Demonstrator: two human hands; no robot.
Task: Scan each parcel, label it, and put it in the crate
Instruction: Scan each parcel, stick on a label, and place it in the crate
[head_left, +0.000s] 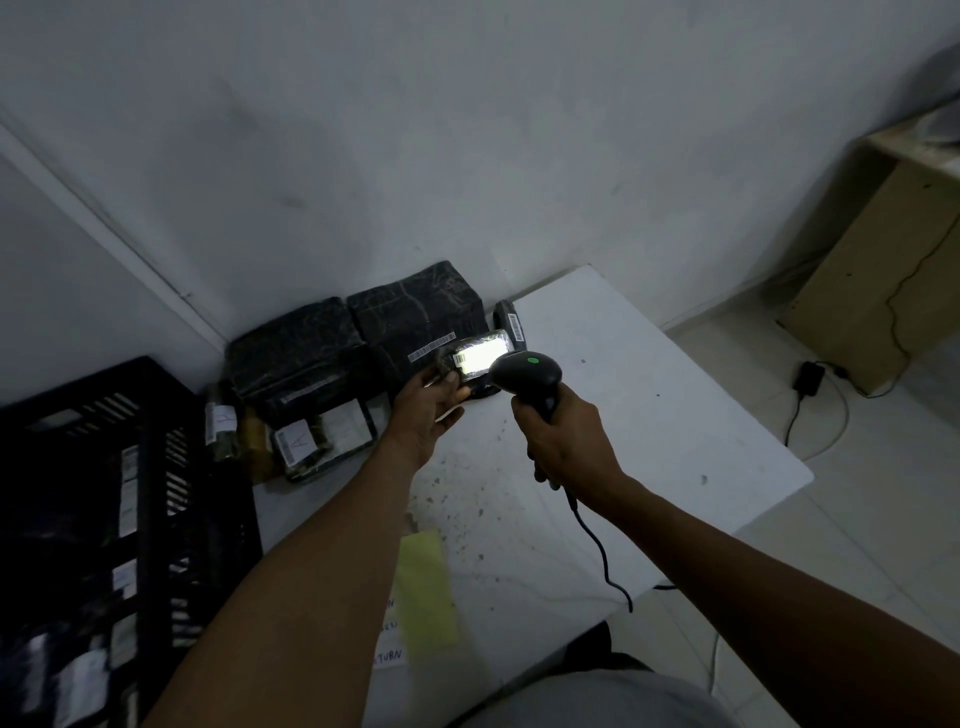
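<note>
Yellow sheet: nearest the person, it lies flat on the white surface, with handwritten slips beside it that are too blurred to read fully.

Crate: a black slatted crate stands at the left, beside the surface; pale labels show inside, so some parcels seem to be in it already.

Right hand: its fingers are clenched round the grip of the scanner, whose head points away at the held parcel. A green light shows on top, and its cable trails back over the surface edge.

Left hand: it holds a small parcel from below at its near end, lifted just in front of the scanner. The exact finger grip is partly hidden.

Scan light: a bright patch falls on the small parcel's barcode face and washes it out.

Parcel stack: dark wrapped parcels sit against the wall; a few labelled ones lie nearer the crate.

Risk: glare on the glossy wrap, or a tilted parcel, could spoil the read. A one-ended hold could let the parcel slip.
</note>
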